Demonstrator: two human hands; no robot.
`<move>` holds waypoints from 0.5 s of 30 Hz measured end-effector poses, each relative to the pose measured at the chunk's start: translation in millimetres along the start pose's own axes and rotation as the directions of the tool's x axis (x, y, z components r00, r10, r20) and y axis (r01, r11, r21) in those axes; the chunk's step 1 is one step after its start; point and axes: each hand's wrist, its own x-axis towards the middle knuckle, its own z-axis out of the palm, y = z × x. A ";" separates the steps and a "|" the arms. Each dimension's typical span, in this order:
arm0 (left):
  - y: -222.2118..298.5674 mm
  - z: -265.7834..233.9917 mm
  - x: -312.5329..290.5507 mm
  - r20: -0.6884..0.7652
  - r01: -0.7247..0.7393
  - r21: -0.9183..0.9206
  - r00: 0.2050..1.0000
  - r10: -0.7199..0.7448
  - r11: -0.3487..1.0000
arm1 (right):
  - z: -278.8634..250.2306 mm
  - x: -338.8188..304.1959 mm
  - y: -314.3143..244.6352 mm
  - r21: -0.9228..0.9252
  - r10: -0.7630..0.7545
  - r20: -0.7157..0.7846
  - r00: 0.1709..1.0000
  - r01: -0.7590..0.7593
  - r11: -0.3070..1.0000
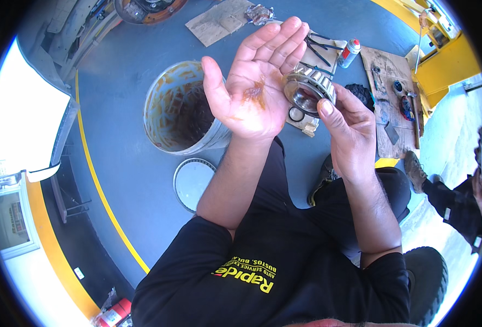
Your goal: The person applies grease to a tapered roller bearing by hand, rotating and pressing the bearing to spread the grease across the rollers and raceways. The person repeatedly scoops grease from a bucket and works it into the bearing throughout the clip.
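My left hand (257, 92) is open, palm up and fingers stretched, with a smear of brown grease (255, 94) in the palm. In my right hand (353, 128) a metal tapered roller bearing (309, 87) is gripped between thumb and fingers, its rollers showing along the upper side. The bearing sits at the outer edge of the left palm; whether it touches the skin I cannot tell. Left of my left forearm stands a large bucket (152, 103), its inner wall streaked with brown grease. Its likely lid, a pale round disc (193, 182), lies on the floor nearer me.
Beyond my hands, a board (333, 49) carries dark strips, beside a red-topped spray can (350, 53). Tools lie on a wooden panel (385, 109) at right. Another person's leg (459, 204) is at far right, near a tyre (429, 283). Cardboard (219, 23) lies at the back.
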 end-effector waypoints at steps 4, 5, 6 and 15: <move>-6.3 -0.7 -3.1 0.016 -0.071 0.115 0.997 0.070 0.991 | 7.6 -2.4 3.1 -0.032 -0.023 -0.036 0.999 0.022 0.999; -7.4 -0.9 -3.8 0.017 -0.089 0.138 0.996 0.088 0.986 | 7.9 -2.5 4.1 -0.107 -0.032 -0.028 0.999 0.029 0.994; -6.9 -1.5 -3.7 0.013 -0.092 0.150 0.996 0.091 0.984 | 7.9 -2.7 6.0 -0.182 -0.041 -0.019 0.999 0.037 0.983; 6.6 -11.0 3.5 0.006 -0.014 0.250 1.000 0.013 0.968 | 5.5 -0.8 6.7 -0.454 -0.020 0.124 0.992 0.075 0.888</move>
